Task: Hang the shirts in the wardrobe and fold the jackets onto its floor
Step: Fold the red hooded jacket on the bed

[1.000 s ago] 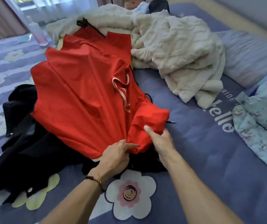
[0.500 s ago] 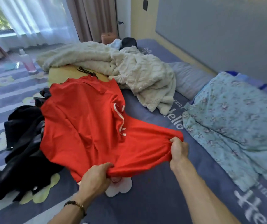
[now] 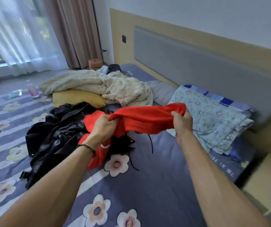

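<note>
While it hangs bunched between 2 hands above the bed, the red shirt point(image 3: 145, 119) stretches as a thick roll from one fist to the other, and its loose end droops below the left wrist to the bedsheet point(image 3: 156, 185). The left hand point(image 3: 102, 128) grips one end with fingers curled tight into the cloth; a beaded bracelet point(image 3: 88, 147) circles that wrist. The right hand point(image 3: 181, 121) clamps the other end, thumb and fingers closed round the gathered fabric, held a little higher and nearer the headboard point(image 3: 197, 53).

Just under and left of the shirt lies a heap of black jackets point(image 3: 56, 136), crumpled on the blue flowered sheet, with thin black cords trailing out beside a printed flower. Beyond them sits a yellow pillow point(image 3: 77, 97), partly under a cream blanket point(image 3: 115, 86). To the right, a folded pale-blue floral quilt point(image 3: 213, 115) rests against the headboard, near a grey pillow point(image 3: 161, 90). At the far left edge of the bed stands a pink bottle point(image 3: 32, 90), and sheer curtains point(image 3: 16, 35) cover the window behind.
</note>
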`<state>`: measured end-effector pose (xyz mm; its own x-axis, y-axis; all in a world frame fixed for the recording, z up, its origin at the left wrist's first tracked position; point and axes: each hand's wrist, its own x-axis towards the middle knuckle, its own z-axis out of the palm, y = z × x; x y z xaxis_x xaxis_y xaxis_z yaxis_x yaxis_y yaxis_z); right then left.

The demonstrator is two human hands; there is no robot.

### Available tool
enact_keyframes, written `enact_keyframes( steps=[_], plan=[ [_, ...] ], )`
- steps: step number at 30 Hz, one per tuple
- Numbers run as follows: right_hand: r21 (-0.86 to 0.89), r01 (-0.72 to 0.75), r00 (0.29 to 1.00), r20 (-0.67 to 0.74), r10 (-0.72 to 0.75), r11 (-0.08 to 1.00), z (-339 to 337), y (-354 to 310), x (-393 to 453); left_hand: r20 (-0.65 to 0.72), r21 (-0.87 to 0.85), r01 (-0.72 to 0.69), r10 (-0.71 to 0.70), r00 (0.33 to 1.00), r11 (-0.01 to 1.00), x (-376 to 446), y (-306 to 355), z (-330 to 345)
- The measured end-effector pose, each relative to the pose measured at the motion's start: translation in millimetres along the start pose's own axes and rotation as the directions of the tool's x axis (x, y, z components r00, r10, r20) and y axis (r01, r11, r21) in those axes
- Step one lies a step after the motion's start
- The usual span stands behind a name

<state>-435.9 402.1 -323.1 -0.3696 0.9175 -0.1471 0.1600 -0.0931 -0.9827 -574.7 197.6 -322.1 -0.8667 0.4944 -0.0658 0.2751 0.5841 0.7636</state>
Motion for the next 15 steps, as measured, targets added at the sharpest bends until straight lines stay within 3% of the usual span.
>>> enact_keyframes(
  steps=[2, 4, 5, 6, 7, 9, 11, 13, 15],
  plan=[
    [-0.283, 0.196, 0.973, 0.173, -0.151, 0.939, -8, -7, -21, 0.058, -0.047, -0.035, 0.037, 0.998, 0.998, -6, 28, -7],
    [-0.473, 0.444, 0.864, 0.452, -0.222, 0.761, -9, -10, -47, 0.168, -0.050, -0.121, 0.128, 0.977, 0.991, -20, 53, -13],
    [-0.495, 0.529, 0.796, 0.570, -0.201, 0.690, -7, -12, -59, 0.214, -0.062, -0.172, 0.182, 0.960, 0.983, -26, 63, -15],
    [-0.462, 0.559, 0.739, 0.654, -0.162, 0.688, -6, -14, -69, 0.253, -0.081, -0.214, 0.228, 0.940, 0.973, -33, 71, -17],
    [-0.374, 0.532, 0.703, 0.695, -0.151, 0.760, -5, -17, -77, 0.283, -0.103, -0.236, 0.256, 0.924, 0.966, -37, 78, -20],
    [-0.225, 0.424, 0.709, 0.685, -0.167, 0.877, -7, -23, -87, 0.315, -0.122, -0.260, 0.286, 0.905, 0.958, -42, 84, -28],
    [-0.202, 0.371, 0.807, 0.553, -0.207, 0.906, -15, -33, -88, 0.314, -0.022, -0.325, 0.315, 0.896, 0.945, -44, 84, -39],
    [-0.140, 0.274, 0.900, 0.386, -0.202, 0.952, -25, -47, -83, 0.254, 0.285, -0.391, 0.324, 0.911, 0.875, -41, 73, -44],
    [-0.046, 0.230, 0.941, 0.265, -0.210, 0.972, -36, -64, -79, 0.123, 0.531, -0.342, 0.328, 0.937, 0.775, -44, 57, -45]
  ],
)
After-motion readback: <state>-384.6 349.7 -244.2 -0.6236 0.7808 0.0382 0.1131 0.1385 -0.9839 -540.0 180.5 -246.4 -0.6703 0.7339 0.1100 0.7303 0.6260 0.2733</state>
